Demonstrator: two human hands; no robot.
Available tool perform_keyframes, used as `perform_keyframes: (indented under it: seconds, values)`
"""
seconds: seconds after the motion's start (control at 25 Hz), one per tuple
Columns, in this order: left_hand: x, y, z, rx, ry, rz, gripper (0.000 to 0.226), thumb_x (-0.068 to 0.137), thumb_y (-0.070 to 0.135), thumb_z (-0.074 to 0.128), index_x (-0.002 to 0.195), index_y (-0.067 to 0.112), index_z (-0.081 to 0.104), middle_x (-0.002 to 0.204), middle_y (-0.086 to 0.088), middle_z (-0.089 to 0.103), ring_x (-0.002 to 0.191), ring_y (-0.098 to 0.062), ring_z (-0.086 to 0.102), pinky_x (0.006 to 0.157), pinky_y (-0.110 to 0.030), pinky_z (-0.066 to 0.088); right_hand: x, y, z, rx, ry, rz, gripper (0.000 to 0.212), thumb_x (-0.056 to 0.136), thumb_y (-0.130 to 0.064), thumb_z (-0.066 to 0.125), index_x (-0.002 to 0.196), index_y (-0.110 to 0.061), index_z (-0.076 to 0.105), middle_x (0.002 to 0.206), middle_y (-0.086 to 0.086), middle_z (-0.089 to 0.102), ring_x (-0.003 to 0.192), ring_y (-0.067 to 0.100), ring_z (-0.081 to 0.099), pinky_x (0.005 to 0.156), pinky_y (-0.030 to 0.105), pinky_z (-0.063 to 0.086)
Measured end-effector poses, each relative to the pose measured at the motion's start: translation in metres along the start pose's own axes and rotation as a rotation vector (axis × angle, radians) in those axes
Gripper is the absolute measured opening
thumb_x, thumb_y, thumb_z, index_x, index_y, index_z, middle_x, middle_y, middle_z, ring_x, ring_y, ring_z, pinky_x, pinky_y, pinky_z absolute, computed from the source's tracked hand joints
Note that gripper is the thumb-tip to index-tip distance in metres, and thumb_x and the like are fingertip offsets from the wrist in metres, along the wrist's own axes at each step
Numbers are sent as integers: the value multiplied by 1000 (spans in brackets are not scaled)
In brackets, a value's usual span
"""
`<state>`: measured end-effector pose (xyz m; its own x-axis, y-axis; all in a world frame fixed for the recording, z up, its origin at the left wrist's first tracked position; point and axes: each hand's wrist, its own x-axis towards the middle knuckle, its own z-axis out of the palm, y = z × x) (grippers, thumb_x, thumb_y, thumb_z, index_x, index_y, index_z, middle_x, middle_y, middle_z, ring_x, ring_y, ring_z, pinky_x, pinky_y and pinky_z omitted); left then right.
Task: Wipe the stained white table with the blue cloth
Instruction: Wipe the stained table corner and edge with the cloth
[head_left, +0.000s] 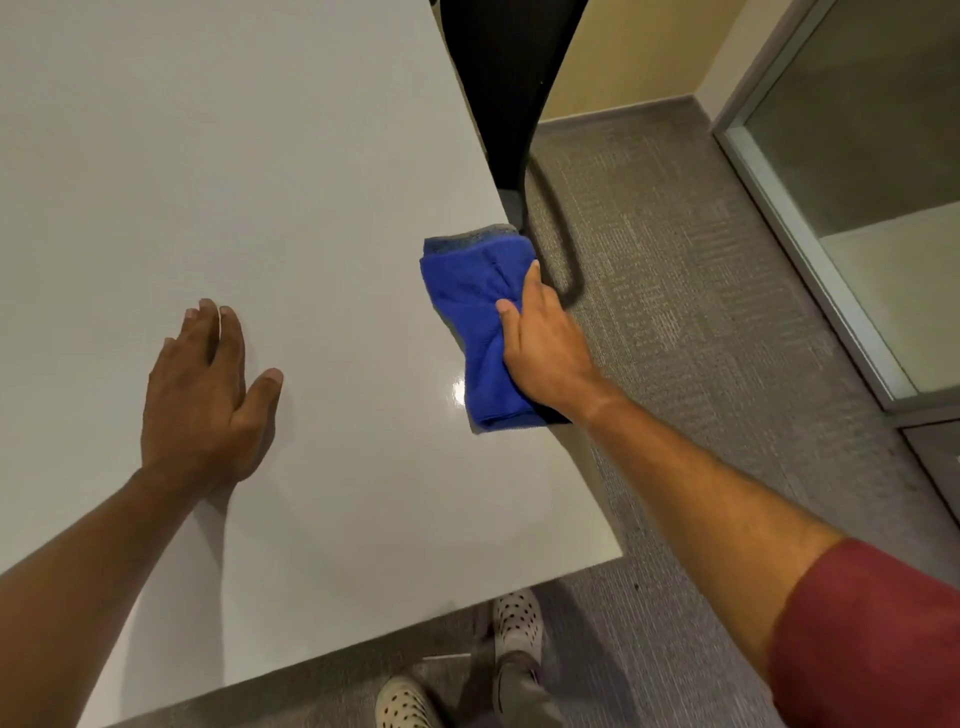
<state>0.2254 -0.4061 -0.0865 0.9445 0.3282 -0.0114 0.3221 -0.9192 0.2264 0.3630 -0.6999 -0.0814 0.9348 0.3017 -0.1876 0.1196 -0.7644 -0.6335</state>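
Note:
The white table (291, 171) fills the left and middle of the head view, and I can make out no stain on it. A folded blue cloth (470, 306) lies at the table's right edge, partly hanging over it. My right hand (540, 343) presses down on the cloth and grips it, fingers curled into its folds. My left hand (208, 395) rests flat on the tabletop to the left, fingers apart, holding nothing.
A black chair (511, 88) stands against the table's right edge, just beyond the cloth. Grey carpet (691, 291) covers the floor to the right. A glass door with a metal frame (810, 218) is at the far right. My feet in dotted shoes (514, 618) stand below the table's near corner.

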Motion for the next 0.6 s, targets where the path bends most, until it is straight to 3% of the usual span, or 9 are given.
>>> perform_keyframes:
  seconds: [0.16,0.32,0.48,0.6]
  values:
    - [-3,0,-1,-53,29,6,80,89,47,34,153,3,17,164,-19,13,152,-29,8,122,-47,12,-72,19,7,30,43,49,65,105,-40,30,157,-9,8,164,12,21,146,29,32,116,44,31]
    - [-16,1,-5,-120,20,7,79,91,46,33,155,4,15,165,-16,10,152,-27,6,123,-44,10,-153,33,13,-61,42,114,72,101,-50,21,157,-7,5,166,12,9,153,23,12,122,33,13]
    - [-36,-6,-8,-51,-34,7,79,91,47,28,154,1,14,164,-18,7,152,-29,4,123,-44,6,-192,26,25,-400,127,119,74,102,-50,16,155,0,5,165,20,6,154,31,2,125,44,4]
    - [-46,-15,-8,-17,-28,14,79,92,47,26,154,1,13,165,-18,6,153,-28,2,123,-42,2,-186,7,38,-510,123,54,77,98,-51,15,156,-1,10,165,20,7,154,32,3,124,46,2]
